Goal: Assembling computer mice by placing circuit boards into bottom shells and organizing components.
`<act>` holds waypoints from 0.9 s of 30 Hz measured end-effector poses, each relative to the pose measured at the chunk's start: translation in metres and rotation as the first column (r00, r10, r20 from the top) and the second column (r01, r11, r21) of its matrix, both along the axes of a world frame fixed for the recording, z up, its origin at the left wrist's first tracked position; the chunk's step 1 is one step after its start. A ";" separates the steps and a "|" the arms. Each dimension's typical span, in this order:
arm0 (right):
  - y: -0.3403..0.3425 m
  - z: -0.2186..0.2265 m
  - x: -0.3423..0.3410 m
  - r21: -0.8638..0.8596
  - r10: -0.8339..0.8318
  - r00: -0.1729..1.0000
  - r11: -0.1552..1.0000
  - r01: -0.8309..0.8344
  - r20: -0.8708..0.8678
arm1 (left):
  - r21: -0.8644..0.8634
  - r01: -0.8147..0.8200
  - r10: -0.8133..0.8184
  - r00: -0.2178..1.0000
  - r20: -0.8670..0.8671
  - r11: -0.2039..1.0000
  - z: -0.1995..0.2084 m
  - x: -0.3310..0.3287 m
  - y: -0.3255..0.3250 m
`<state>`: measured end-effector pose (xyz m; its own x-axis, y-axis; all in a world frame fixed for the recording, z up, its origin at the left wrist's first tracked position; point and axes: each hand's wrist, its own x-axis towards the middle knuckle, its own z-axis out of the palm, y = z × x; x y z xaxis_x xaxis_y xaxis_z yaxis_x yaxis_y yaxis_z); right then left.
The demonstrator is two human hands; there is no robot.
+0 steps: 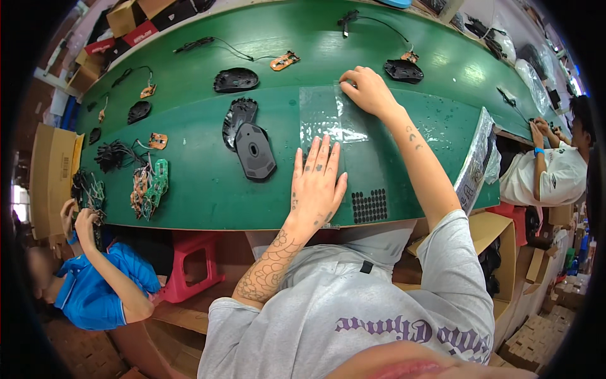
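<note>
My left hand (319,180) lies flat, fingers stretched out, on the near left part of a clear plastic sheet (315,107). At the sheet's far edge, the curled fingers of my right hand (367,91) pinch its upper part. Small black round stickers (369,206) stand in rows on the sheet's near right part. Left of my left hand is a black computer mouse base (254,153) with a small oval hole. It partly overlaps a black mouse shell (238,117) lying behind it.
Across the green table (196,170) lie black mouse shells (235,80), orange circuit boards (285,60) with cables and a green board bundle (154,186). A plastic-wrapped pack (475,161) sits at right. Co-workers in blue (110,284) and white (549,170) work at either side.
</note>
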<state>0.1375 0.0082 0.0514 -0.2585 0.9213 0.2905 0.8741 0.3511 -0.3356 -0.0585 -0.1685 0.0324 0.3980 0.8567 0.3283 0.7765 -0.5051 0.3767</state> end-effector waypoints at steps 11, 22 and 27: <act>0.000 0.012 0.011 -0.092 0.096 0.994 0.991 -0.101 -0.061 | 0.033 0.006 -0.006 1.000 0.000 0.999 -0.002 -0.001 0.000; 0.015 0.012 0.006 -0.216 0.093 0.996 0.972 -0.092 -0.007 | 0.069 0.020 -0.020 1.000 0.007 0.997 -0.007 -0.005 0.000; 0.016 0.017 0.003 -0.321 0.037 0.998 0.946 -0.052 -0.053 | 0.059 0.020 -0.021 1.000 0.007 0.998 -0.007 -0.006 -0.001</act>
<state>0.1407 0.0239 0.0686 -0.2945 0.9556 -0.0076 0.8413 0.2554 -0.4764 -0.0642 -0.1695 0.0258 0.4124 0.8277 0.3806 0.7631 -0.5421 0.3518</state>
